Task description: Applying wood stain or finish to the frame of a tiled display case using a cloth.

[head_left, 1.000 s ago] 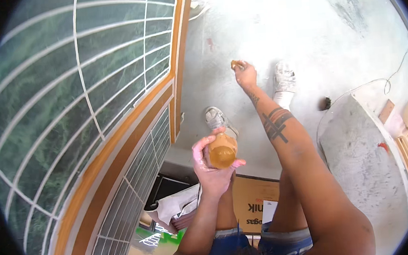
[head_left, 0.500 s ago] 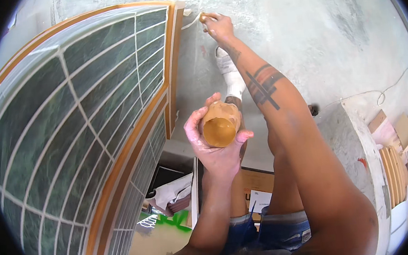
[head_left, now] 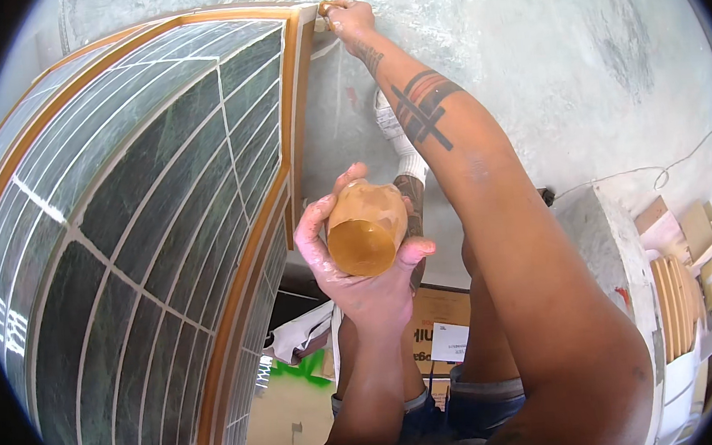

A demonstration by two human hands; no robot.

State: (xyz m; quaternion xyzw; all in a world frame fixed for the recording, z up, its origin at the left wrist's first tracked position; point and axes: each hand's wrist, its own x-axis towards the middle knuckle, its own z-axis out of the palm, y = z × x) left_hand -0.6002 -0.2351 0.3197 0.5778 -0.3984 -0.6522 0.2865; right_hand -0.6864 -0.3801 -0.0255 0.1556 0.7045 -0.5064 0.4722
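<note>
The left hand [head_left: 366, 295] has its fingers [head_left: 313, 227] and thumb curled apart around a rounded amber cup [head_left: 363, 243], holding it from below and from both sides, its round yellowish face turned toward the head camera (whether that face is a hollow or a filled surface, I cannot tell). Pale smears mark these fingers. The cup sits in front of the body, a little below the middle of the view and just beside the green tiled surface. The right hand [head_left: 354, 20] reaches far forward, its fingertips pressed together in a pinch on a small amber piece [head_left: 326, 8] at the top right corner of the tiled surface; whether the piece touches the edge there is too small to tell. Behind that hand runs an outstretched forearm with dark banded markings. The green tiled surface [head_left: 154, 263] fills the left of the view, crossed by pale lines and bordered by brown wooden trim [head_left: 285, 119]. Past the cup, a white shoe [head_left: 386, 113] stands on the grey floor [head_left: 518, 51], partly hidden by the forearm. Nearer the body lie a brown cardboard box [head_left: 446, 307], a white card [head_left: 450, 342] over it, and a pale cloth [head_left: 302, 337] to the left. Off to the right, a thin cord [head_left: 620, 176] trails across the floor, near a stack of curved wooden pieces [head_left: 673, 302].
</note>
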